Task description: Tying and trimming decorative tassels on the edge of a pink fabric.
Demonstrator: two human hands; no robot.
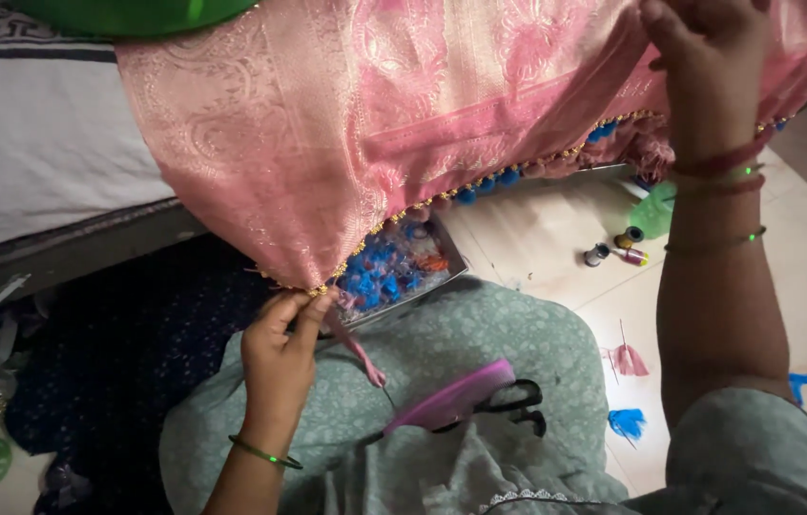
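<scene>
Tiled floor [537, 248], bed edge draped with pink brocade cloth [346, 124]. Left hand [279, 353] pinching tassel at hem corner; right hand [709, 57] gripping cloth higher. Best kept taut, scissors [480, 405] on lap.

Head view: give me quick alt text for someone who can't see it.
The left hand pinches the beaded edge of a pink cloth draped off a bed, while the right hand holds it higher up. Scissors lie on the lap, a tray of blue tassels behind.

A pale tiled floor [556, 257] fills the right side, evenly lit. At left stands a bed with a white mattress [31, 153] on a dark frame [60, 253]
</scene>
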